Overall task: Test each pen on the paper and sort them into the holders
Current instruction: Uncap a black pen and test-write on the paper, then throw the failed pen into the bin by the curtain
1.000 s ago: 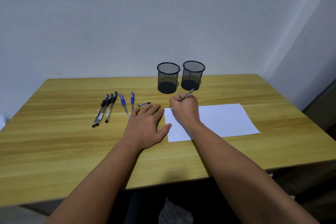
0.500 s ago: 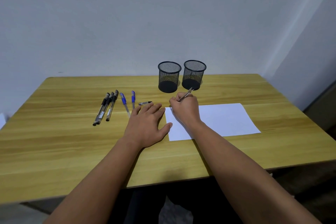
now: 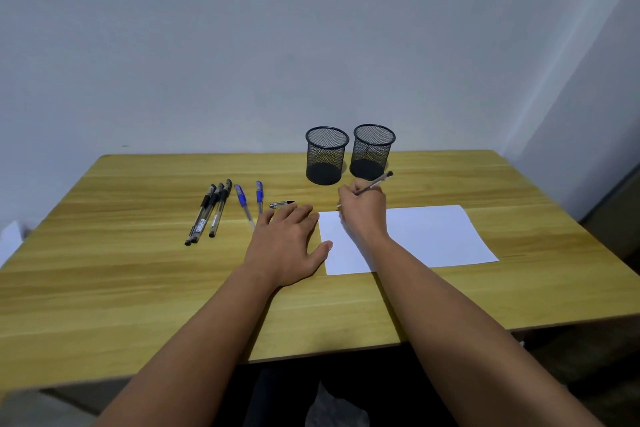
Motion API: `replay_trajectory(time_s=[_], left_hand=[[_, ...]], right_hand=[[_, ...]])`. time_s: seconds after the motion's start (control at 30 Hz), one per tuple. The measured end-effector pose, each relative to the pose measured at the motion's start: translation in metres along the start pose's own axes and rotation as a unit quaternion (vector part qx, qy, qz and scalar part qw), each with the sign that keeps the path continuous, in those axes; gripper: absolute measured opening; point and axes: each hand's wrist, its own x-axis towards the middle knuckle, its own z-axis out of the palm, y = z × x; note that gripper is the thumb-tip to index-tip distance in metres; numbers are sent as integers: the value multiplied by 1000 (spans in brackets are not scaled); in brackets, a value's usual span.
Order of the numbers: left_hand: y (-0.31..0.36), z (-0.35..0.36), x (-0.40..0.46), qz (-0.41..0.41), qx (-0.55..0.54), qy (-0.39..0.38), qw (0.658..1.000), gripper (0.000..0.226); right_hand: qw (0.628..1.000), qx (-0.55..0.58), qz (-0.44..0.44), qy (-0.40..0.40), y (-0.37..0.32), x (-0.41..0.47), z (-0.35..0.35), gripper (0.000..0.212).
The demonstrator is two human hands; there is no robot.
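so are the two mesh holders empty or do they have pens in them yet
Both look empty: the left holder and right holder show bare dark bottoms through the mesh, and nothing sticks up above either rim.

One head-worn wide-angle view looks forward and down across the wooden counter (image 3: 104, 288) toward the wall (image 3: 242, 45).

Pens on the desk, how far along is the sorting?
Nothing sorted yet: both mesh holders look empty. In hand: the right hand holds one pen over the paper, its cap off beside the flat left hand. Left: three black pens and two blue pens.
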Motion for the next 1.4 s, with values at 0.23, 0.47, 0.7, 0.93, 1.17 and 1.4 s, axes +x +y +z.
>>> replay_trajectory(time_s=[0.23, 0.47, 0.7, 0.93, 1.17, 1.4], left_hand=[[1, -7, 0, 1, 21, 13, 1000, 75], [-20, -24, 15, -84, 20, 74, 993, 54], [-48, -28, 28, -143, 46, 14, 989, 32], [-49, -30, 28, -123, -10, 89, 988, 21], [-33, -40, 29, -133, -230, 118, 957, 19], [-29, -46, 30, -127, -234, 131, 955, 19]], right_hand=[[995, 65, 17, -78, -40, 9, -10, 44], [991, 92, 17, -95, -69, 2, -29, 23], [986, 129, 35, -97, -52, 3, -39, 9], [978, 118, 46, -163, -42, -1, -47, 11], [981, 36, -8, -190, -40, -9, -52, 14], [990, 39, -9, -137, -44, -11, -57, 7]])
